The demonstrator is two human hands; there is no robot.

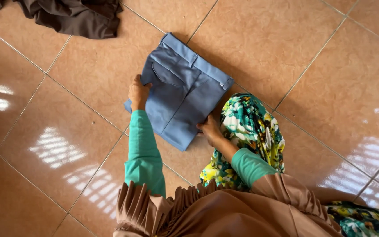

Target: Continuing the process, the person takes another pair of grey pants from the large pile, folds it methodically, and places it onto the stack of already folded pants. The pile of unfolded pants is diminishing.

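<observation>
Folded blue trousers pinned between two hands on the tiled floor

Head view: the folded blue trousers lie on the tiled floor, long axis running from waistband at upper right to fold at lower left; the left hand presses the left edge, fingers curled on the cloth; the right hand grips the near corner; a brown garment lies well apart.
</observation>
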